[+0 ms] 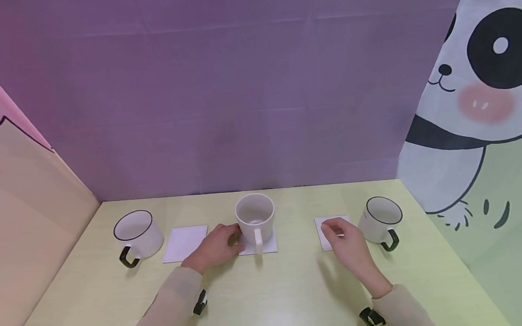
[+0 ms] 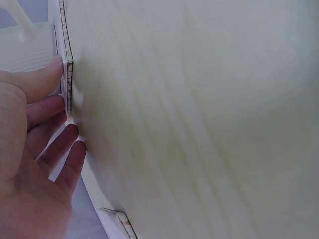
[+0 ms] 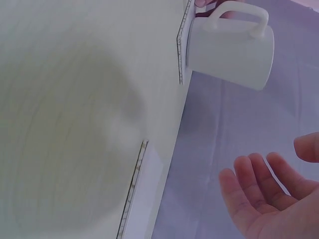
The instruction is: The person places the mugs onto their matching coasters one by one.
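Note:
A plain white mug (image 1: 255, 218) stands upright on the middle white square coaster (image 1: 271, 244), its handle toward me. At the left side of that coaster is my left hand (image 1: 216, 245); in the left wrist view its thumb touches near the coaster's corner (image 2: 70, 62), and the other fingers lie along the side, loosely bent. My right hand (image 1: 349, 245) hovers above the right white coaster (image 1: 321, 233), partly covering it in the head view. Its fingers (image 3: 244, 174) are relaxed and hold nothing. To its right stands a black-rimmed mug (image 1: 377, 225) with a black handle.
Another black-rimmed white mug (image 1: 142, 235) stands at the far left of the pale table (image 1: 269, 302). A third white coaster (image 1: 185, 242) lies between that mug and the left hand. A purple cloth (image 1: 248, 94) hangs behind the table, with printed cloths at both sides.

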{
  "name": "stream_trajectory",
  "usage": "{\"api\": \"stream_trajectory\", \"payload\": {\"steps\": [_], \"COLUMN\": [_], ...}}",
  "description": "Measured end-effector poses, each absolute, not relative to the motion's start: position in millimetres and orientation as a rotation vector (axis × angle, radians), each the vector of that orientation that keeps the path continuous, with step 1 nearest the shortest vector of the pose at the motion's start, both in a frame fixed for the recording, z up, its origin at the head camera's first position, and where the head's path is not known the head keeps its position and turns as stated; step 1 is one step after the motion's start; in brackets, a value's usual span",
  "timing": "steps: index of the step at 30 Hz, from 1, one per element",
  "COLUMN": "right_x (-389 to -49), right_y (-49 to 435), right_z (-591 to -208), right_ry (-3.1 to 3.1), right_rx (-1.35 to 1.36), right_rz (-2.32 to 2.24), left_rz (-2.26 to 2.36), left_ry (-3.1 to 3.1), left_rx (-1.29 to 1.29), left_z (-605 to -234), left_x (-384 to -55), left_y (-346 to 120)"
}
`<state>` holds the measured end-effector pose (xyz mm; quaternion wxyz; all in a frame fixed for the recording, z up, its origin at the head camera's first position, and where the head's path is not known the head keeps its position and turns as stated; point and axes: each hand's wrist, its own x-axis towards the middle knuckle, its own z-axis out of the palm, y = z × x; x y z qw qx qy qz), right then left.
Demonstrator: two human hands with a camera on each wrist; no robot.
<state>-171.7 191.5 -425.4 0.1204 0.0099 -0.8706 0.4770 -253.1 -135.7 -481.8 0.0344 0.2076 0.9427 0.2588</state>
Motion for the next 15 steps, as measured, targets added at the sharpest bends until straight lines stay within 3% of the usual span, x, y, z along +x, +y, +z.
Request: {"api": "stream_trajectory", "payload": {"steps": [15], "right_x": [-169], "right_y": [211], "right_z": [-423], "right_ry": [-2.541], "right_rx": [-0.034], "right_rz": [1.389], "left_rz": [0.817], "left_ry": [2.899], "left_rx": [0.621], "left_z": [-480], "left_x": [-251], "left_y": [-135]}}
